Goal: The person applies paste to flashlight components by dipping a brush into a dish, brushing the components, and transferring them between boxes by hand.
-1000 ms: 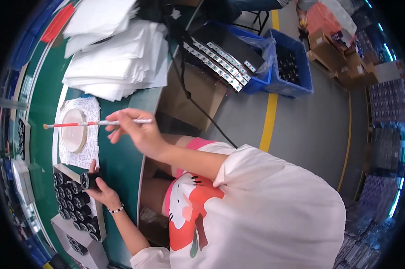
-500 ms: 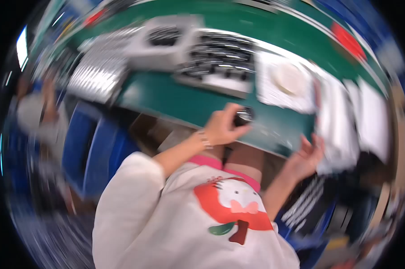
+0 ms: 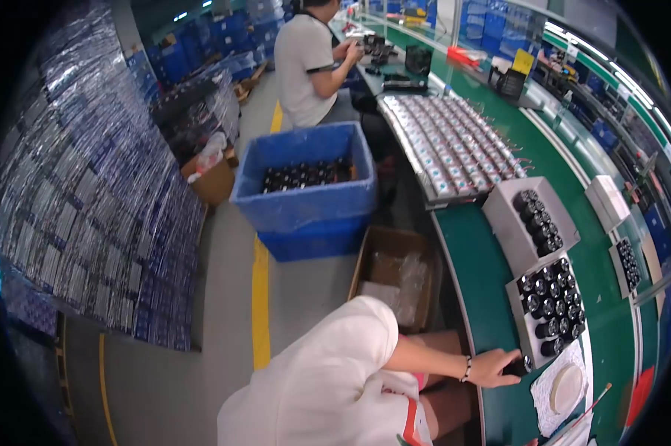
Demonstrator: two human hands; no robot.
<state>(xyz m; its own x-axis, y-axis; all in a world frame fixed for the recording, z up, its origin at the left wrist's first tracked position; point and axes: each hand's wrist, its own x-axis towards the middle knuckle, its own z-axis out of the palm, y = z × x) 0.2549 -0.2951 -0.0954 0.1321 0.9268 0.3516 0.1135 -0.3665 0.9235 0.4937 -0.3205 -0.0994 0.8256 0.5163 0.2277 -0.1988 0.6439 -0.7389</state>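
Observation:
My left hand [image 3: 493, 369] rests low over the green workbench, its fingers closed around a small black cylindrical part with a shiny end [image 3: 526, 364]. Right beside it is a white tray [image 3: 525, 327] with rows of similar black cylinders [image 3: 551, 306]. A white box [image 3: 508, 215] behind that tray holds more of them. Toward the bottom edge, a round cream-coloured disc [image 3: 567, 388] lies on a crumpled white cloth [image 3: 545, 405]. My right hand is outside the picture.
A blue bin [image 3: 302, 215] of black parts stands on the floor, near an open cardboard box [image 3: 361, 275]. Along the bench [image 3: 462, 260] lies a large tray of white pieces [image 3: 454, 141]. A co-worker [image 3: 306, 67] sits farther along. Wrapped stacks [image 3: 98, 186] rise at left.
The view has swung left, bringing the bin, co-worker and wrapped stacks into clear sight. My left hand still holds the black part, now near the tray; my right hand has left the picture.

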